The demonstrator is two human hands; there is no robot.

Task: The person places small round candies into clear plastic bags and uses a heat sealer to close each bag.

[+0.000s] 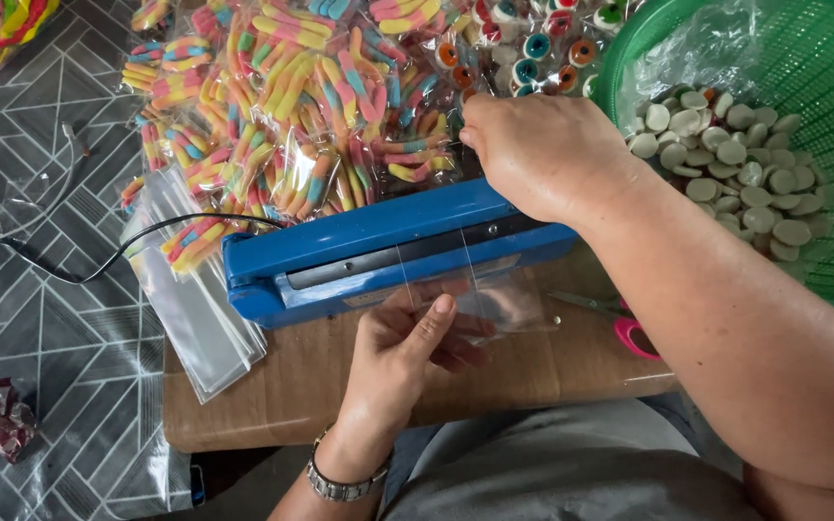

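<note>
Grey patterned flooring is seen under a low wooden board (340,386), used as the table. A blue heat sealer (378,251) is laid across it. A clear plastic bag (480,299) is pinched by the left hand (407,352), its upper edge fed into the sealer's slot. The right hand (542,154) is pressed on the sealer's arm, fingers curled closed over its far edge and partly hidden. Bagged sour gummy worms (291,106) are heaped behind. Pale round candies (736,164) fill a green basket (822,68), cut off at the right. Pink-handled scissors (620,323) are half covered by the forearm.
</note>
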